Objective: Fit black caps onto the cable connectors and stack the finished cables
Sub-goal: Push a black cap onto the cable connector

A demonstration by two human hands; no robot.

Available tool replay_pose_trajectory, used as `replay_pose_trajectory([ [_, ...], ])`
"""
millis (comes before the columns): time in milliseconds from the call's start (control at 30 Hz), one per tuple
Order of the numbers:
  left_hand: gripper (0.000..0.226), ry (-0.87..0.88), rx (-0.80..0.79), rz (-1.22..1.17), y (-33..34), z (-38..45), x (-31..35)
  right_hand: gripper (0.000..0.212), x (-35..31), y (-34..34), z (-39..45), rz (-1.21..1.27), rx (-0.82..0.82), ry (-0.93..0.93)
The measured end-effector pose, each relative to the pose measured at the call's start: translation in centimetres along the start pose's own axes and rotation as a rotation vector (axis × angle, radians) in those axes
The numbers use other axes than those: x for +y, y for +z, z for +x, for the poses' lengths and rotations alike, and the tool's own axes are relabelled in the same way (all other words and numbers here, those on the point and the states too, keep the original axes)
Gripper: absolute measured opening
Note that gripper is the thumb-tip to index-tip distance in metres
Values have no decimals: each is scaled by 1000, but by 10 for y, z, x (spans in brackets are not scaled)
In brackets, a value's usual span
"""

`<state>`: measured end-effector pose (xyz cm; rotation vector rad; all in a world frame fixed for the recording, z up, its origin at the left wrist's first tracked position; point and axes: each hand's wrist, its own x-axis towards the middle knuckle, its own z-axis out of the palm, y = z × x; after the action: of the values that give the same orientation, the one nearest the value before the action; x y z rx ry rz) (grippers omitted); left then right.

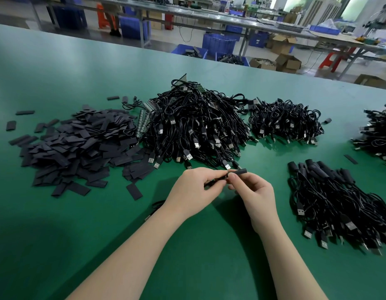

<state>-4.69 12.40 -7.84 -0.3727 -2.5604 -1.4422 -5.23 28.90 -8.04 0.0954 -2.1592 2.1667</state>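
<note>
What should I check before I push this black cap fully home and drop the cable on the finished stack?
1. Right hand pinches the short black tubular cap: ok.
2. Left hand grips the thin black cable end: ok.
3. Cap lined up with the connector: cannot tell, fingers hide the joint.
4. Cap fully seated: cannot tell.
5. Heap of capped black cables lies on the right, on the green table mat: ok.
6. Pile of flat black caps on the left for the next one: ok.

Factory floor (long workbenches point(209, 16), blue crates point(218, 43), cartons point(288, 61)).
</note>
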Motion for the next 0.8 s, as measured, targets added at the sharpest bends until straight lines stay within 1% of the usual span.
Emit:
replay_pose_trajectory([
  [100, 33, 4, -7, 22, 0, 1, -2, 9, 1, -1, 1, -16, 2, 10],
  [233, 41, -34, -4, -19, 1, 1, -3, 9, 1, -2, 2, -11, 5, 22],
  [467, 29, -29, 1, 5, 0, 1, 1, 16, 1, -3, 2, -11, -18, 24],
  [567, 28, -29, -4, 32, -1, 1, 2, 15, 0, -3, 1, -6, -20, 29],
  [700, 28, -4, 1, 118, 0, 0, 2, 17, -1, 0, 0, -53, -26, -18],
  [800, 29, 6, 17, 122, 0, 0, 3, 15, 0, 0, -1, -74, -17, -20],
])
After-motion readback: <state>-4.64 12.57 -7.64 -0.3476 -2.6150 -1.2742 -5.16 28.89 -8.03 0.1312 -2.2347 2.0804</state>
